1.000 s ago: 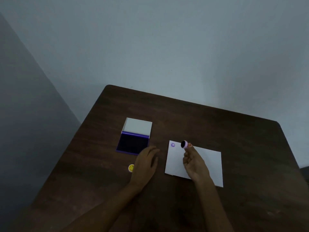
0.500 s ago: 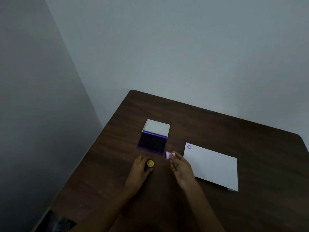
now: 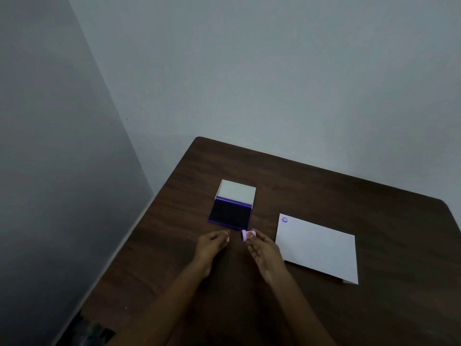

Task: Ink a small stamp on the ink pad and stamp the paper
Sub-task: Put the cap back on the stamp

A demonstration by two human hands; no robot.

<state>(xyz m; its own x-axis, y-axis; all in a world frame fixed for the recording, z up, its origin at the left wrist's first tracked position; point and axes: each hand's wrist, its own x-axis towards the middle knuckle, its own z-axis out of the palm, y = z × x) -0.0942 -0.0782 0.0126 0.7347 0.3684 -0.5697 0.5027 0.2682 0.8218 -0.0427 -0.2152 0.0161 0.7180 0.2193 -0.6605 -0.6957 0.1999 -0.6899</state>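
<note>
Two hands were low over the dark table (image 3: pixel 324 186), close together but not touching. The right hand (image 3: pixel 265 250) pinched a small lilac stamp (image 3: pixel 247 235) between thumb and fingertips; the stamp lay on its side in that grip, its short axis pointing to the left toward the other hand. The left hand (image 3: pixel 212 247) was curled, with its fingertips drawn together near the stamp. I could not tell if it held something small, because the fingers hid the inside.

Just beyond both hands, a little to the left of the stamp, stood the open ink pad (image 3: pixel 230 213), its dark inked face toward the person and its white lid (image 3: pixel 237 192) folded back on the far side. The stamp was just beside the pad's near right corner, so the right hand was the nearer one to it. The paper (image 3: pixel 321 248) lay to the right of the right hand, near it, with its long side running away to the right. One purple print (image 3: pixel 284 219) was already in its far left corner.

In my judgement the stamp's face must first turn downward before it meets either the pad or the paper. The pad lay forward and slightly left, the paper to the right, and the rest of the sheet was bare for a next print.
</note>
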